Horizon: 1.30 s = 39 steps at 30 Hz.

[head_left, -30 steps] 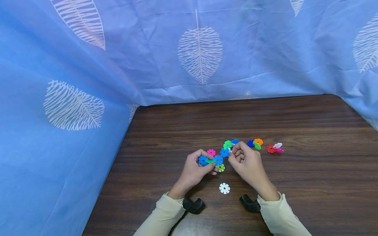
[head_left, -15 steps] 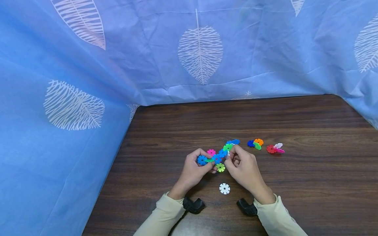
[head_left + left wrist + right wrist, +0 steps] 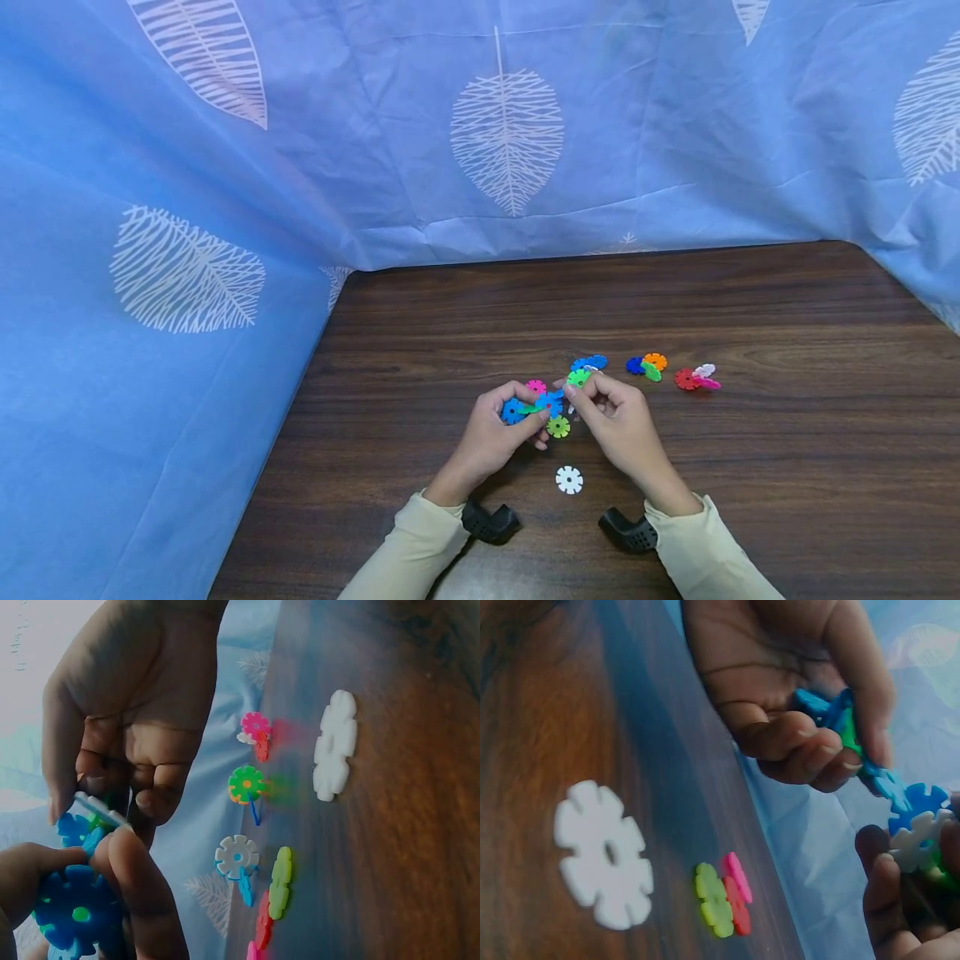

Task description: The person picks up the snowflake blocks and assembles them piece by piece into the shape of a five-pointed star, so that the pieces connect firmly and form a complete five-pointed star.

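A blue-and-green group of discs [image 3: 550, 405] is being pinched by the left hand [image 3: 487, 437] above the table [image 3: 780, 467], while the right hand [image 3: 618, 421] is gripping a second disc group [image 3: 579, 378] right against it; whether slots are interlocking is too hidden to tell. Assembly is seemingly standing partway: a blue-and-white cluster [image 3: 588, 364], an orange-green-blue cluster [image 3: 648, 367] and a red-white-pink cluster [image 3: 697, 379] are lying already joined, whereas a white disc [image 3: 569, 480], a lime disc [image 3: 558, 427], a pink disc [image 3: 536, 387] and a red disc [image 3: 737, 907] are apparently lying loose. The pieces are showing smooth, plastic-looking, flower-notched rounds, contrasting with dark wood grain and creased, leaf-printed blue cloth [image 3: 405, 125] beyond.
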Available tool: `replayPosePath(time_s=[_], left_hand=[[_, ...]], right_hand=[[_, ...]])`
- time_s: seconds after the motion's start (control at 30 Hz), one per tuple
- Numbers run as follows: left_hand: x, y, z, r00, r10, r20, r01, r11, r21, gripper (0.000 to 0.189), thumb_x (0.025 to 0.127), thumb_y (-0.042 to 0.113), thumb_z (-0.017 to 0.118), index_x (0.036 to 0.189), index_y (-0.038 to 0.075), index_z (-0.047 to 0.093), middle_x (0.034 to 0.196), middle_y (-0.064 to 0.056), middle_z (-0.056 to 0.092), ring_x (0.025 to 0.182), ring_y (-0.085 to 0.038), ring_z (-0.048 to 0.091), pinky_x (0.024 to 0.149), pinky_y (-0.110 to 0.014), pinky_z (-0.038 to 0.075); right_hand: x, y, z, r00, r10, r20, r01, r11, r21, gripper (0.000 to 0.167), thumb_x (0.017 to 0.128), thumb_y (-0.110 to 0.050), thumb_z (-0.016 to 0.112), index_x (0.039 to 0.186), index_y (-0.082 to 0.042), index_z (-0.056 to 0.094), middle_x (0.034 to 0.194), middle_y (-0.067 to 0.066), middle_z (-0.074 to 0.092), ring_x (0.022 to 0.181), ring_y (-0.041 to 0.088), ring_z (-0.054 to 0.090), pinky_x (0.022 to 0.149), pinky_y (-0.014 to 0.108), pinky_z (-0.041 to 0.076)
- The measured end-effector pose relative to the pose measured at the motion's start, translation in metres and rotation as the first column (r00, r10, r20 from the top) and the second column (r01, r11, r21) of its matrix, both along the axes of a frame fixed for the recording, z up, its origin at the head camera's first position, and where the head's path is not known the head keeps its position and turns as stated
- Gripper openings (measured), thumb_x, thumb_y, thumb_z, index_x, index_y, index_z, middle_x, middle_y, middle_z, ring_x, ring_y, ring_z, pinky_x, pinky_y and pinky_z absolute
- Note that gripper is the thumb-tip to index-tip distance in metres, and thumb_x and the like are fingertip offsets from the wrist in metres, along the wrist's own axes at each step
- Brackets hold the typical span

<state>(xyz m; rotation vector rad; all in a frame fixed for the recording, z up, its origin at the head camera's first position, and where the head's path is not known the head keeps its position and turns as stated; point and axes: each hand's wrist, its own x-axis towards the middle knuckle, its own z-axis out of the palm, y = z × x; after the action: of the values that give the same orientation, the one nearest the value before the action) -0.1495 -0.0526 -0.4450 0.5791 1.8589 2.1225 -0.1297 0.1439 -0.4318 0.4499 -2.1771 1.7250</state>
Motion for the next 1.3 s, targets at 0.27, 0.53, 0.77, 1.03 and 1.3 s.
replayPosePath(time_s=[0.27, 0.53, 0.77, 1.03, 1.3], left_hand=[[0.001, -0.003, 0.002, 0.997, -0.071, 0.006, 0.071, 0.997, -0.013, 0.012, 0.098, -0.006, 0.065, 0.104, -0.012, 0.056, 0.096, -0.044, 0.06, 0.071, -0.021, 0.067, 0.07, -0.036, 0.063], [0.002, -0.003, 0.004, 0.991, -0.132, -0.037, 0.131, 0.991, -0.025, 0.013, 0.098, -0.008, 0.064, 0.104, -0.016, 0.057, 0.089, -0.044, 0.06, 0.07, -0.013, 0.068, 0.07, -0.038, 0.063], [0.004, -0.001, 0.003, 0.992, -0.125, 0.009, 0.125, 0.992, -0.014, 0.011, 0.098, -0.007, 0.064, 0.104, -0.014, 0.057, 0.088, -0.042, 0.06, 0.07, -0.014, 0.067, 0.069, -0.033, 0.063], [0.003, 0.001, 0.002, 0.994, -0.064, 0.089, 0.063, 0.998, 0.007, 0.014, 0.102, 0.002, 0.064, 0.109, -0.008, 0.057, 0.092, -0.022, 0.068, 0.072, -0.015, 0.069, 0.07, -0.034, 0.063], [0.0, -0.004, 0.003, 0.988, -0.047, 0.146, 0.046, 0.999, 0.014, 0.027, 0.11, 0.024, 0.055, 0.11, -0.003, 0.059, 0.099, -0.028, 0.07, 0.082, -0.02, 0.072, 0.077, -0.039, 0.063]], right_hand=[[-0.001, 0.013, 0.005, 0.992, 0.127, 0.024, -0.128, 0.992, 0.017, 0.03, 0.098, 0.002, 0.067, 0.073, -0.011, 0.056, 0.061, -0.001, 0.038, 0.049, 0.012, 0.031, 0.043, 0.03, 0.026], [-0.001, 0.023, 0.008, 0.973, 0.227, 0.049, -0.229, 0.972, 0.053, 0.028, 0.098, 0.004, 0.066, 0.076, -0.011, 0.057, 0.064, 0.002, 0.039, 0.047, 0.015, 0.031, 0.041, 0.029, 0.027], [-0.001, 0.021, 0.005, 0.969, 0.239, 0.06, -0.243, 0.967, 0.074, 0.03, 0.098, 0.003, 0.067, 0.075, -0.012, 0.056, 0.065, 0.0, 0.04, 0.048, 0.013, 0.033, 0.042, 0.027, 0.029], [-0.002, 0.011, 0.004, 0.996, 0.083, -0.038, -0.079, 0.991, 0.111, 0.029, 0.096, -0.001, 0.072, 0.075, -0.016, 0.06, 0.065, -0.005, 0.045, 0.054, 0.012, 0.036, 0.047, 0.029, 0.032], [-0.002, 0.013, -0.001, 0.979, 0.111, -0.169, -0.078, 0.978, 0.191, 0.024, 0.089, 0.007, 0.077, 0.097, -0.011, 0.062, 0.089, -0.004, 0.064, 0.076, 0.013, 0.063, 0.071, 0.023, 0.057]])
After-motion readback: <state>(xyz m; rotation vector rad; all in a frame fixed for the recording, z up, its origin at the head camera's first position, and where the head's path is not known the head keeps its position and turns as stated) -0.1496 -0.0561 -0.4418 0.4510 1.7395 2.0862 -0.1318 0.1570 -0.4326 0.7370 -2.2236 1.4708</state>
